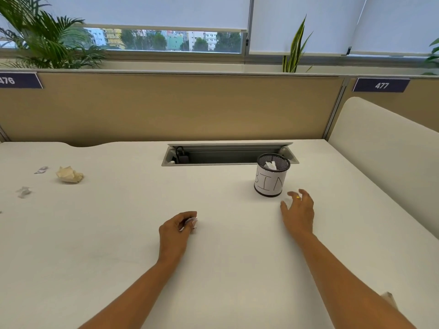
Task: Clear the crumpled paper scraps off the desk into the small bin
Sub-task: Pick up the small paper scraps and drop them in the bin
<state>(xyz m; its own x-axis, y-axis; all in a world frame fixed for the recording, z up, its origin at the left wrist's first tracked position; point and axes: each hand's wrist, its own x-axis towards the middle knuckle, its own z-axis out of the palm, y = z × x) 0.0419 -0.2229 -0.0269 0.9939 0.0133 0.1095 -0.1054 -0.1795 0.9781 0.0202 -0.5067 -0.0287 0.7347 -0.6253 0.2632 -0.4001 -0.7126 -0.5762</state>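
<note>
White paper is bunched in the left hand (177, 225), low centre of the frame, where the curled fingers close around a small scrap (192, 223) just above the desk (225, 269). The right hand (298, 211) hovers right of centre with fingers spread and loosely open; a pale blur at its fingertips may be another scrap, but that cannot be told.

The small bin (270, 178), a mesh cup wrapped in a sheet lettered BIN, stands just beyond the right hand and already has paper poking from its mouth. A cream crumpled ball (69, 175) and two grey scraps (41, 170) (23, 192) lie well apart at the left of the frame, and one more scrap (389, 299) peeks out beside the right forearm, lower right.

To do this step well, the left hand probably needs to carry its scrap right over the narrow rim before letting go, since light paper drifts. The right hand could steady the cup, which looks easy to tip.
</note>
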